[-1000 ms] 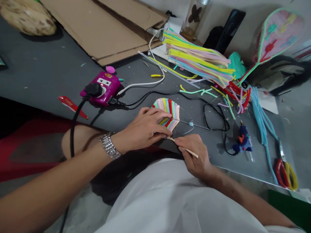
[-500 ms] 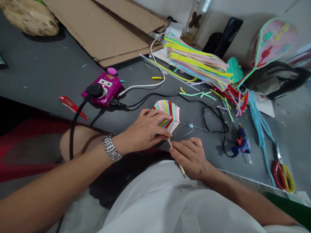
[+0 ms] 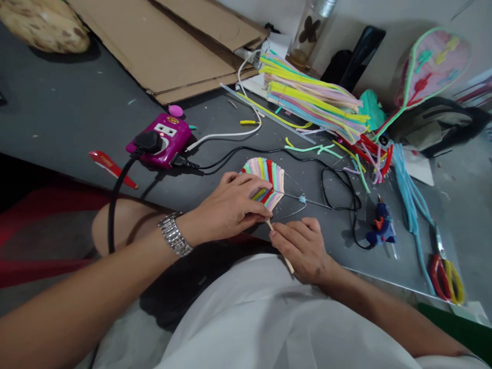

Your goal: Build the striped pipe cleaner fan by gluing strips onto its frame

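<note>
A fan-shaped piece of striped pipe cleaners (image 3: 277, 179) in red, pink, yellow and mint lies on a thin wire frame (image 3: 295, 211) near the table's front edge. My left hand (image 3: 240, 202) is closed over its near left part, fingertips on the stripes, hiding much of it. A cream pipe cleaner (image 3: 269, 224) runs from beneath my left thumb to my right hand (image 3: 302, 248). The right fingers are wrapped round this strip, and its loose end pokes out below them. Light blue material binds the wire frame's joint (image 3: 302, 199).
A blue glue gun (image 3: 381, 225) and scissors (image 3: 446, 277) lie at right, beside blue pipe cleaners (image 3: 409, 189). Behind are bundled pipe cleaners (image 3: 315, 97) and cardboard (image 3: 184, 51). A purple power strip (image 3: 169, 136), black cable (image 3: 246, 149) and red cutter (image 3: 111, 166) lie left.
The loose end of the cream pipe cleaner has shifted up slightly by my right hand. Both hands keep nearly the same place and grip. The view has shifted a little.
</note>
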`<state>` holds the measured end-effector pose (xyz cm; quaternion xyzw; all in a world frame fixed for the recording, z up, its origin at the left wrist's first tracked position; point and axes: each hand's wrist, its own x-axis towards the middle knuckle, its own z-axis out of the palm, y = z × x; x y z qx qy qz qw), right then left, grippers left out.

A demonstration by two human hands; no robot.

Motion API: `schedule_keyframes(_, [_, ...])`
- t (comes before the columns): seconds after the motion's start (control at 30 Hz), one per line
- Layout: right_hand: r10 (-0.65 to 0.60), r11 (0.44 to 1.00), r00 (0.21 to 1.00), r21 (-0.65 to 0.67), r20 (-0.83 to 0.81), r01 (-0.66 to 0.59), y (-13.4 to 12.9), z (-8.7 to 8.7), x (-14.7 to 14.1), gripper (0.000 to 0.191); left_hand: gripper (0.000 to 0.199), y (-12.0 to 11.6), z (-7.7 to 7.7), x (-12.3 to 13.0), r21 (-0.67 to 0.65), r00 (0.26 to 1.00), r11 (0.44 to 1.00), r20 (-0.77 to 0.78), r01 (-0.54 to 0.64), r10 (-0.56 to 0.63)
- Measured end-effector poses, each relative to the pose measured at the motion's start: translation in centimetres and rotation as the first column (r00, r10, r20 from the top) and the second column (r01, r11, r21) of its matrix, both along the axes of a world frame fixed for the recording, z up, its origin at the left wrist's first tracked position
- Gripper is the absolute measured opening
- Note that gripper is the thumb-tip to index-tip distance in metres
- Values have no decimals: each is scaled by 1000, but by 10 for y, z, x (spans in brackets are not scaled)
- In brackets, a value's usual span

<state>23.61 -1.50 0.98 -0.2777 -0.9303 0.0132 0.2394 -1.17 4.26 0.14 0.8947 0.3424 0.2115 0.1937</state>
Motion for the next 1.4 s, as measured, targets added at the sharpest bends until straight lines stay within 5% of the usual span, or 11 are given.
schedule_keyframes(0.23, [-29,995,992,-94,-123,18,2,-8,1,30,16,0,2,0,-13,1000,1000,-12,5,-5])
schedule_keyframes(0.47, [-202,952,935,-283,-292,117,8,-3,-6,20,16,0,4,0,-13,1000,1000,-17,8,-8])
schedule_keyframes(0.7, [-383,866,883,-438,-272,240,15,2,-14,19,16,1,6,1,-53,999,999,-47,1,-4])
schedule_keyframes(0.87, [-526,728,765,-662,-371,179,15,1,-14,22,18,0,6,1,-37,1000,999,-17,0,-1])
schedule_keyframes(0.93, [-537,749,740,-632,-405,198,11,-2,-11,20,18,0,5,1,-36,1000,999,-20,4,-4])
schedule_keyframes(1.13, [-302,921,867,-357,-397,157,7,-12,-7,15,17,0,3,0,-42,1000,999,-10,-6,6])
schedule_keyframes(1.4, [-240,946,912,-290,-334,143,12,-5,-13,15,16,0,5,1,-63,1000,998,-22,-9,7])
